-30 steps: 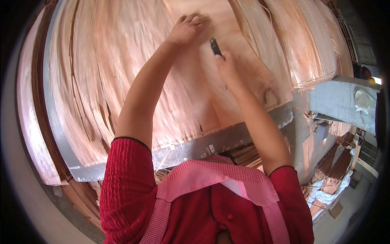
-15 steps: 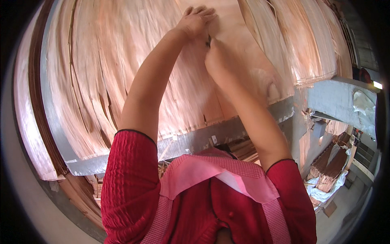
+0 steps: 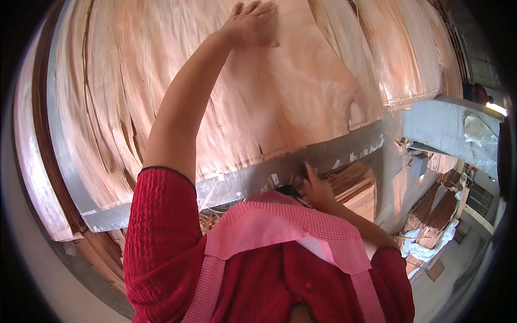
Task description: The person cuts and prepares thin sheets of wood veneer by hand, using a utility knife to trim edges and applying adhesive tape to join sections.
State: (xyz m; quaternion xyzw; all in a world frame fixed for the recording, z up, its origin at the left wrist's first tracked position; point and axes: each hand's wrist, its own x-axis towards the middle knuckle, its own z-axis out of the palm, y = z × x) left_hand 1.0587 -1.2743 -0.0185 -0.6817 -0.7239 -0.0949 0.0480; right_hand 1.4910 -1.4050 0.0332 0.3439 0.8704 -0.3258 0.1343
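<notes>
My left hand point(image 3: 249, 22) lies with fingers apart on a pale, pinkish wood veneer sheet point(image 3: 307, 81) at the top of the view, over other long, split veneer strips point(image 3: 107, 97). My right hand point(image 3: 318, 188) is low, just below the sheets' front edge, beside the grey metal table edge point(image 3: 258, 177) and near the pink checked apron point(image 3: 285, 220). Its index finger points up and the other fingers are curled; what they hold, if anything, I cannot make out. The dark-bladed knife is no longer plainly visible.
More veneer stacks point(image 3: 406, 59) lie at upper right and at the far left point(image 3: 40, 161). A pale bluish ledge point(image 3: 436, 121) juts out at the right. Veneer bundles point(image 3: 350, 188) sit below the table edge, and another bundle on white sheeting point(image 3: 431, 226) is at lower right.
My right hand, earlier up on the veneer with the knife, has dropped toward me below the table's front edge. My left hand has shifted slightly left and stays spread on the sheet.
</notes>
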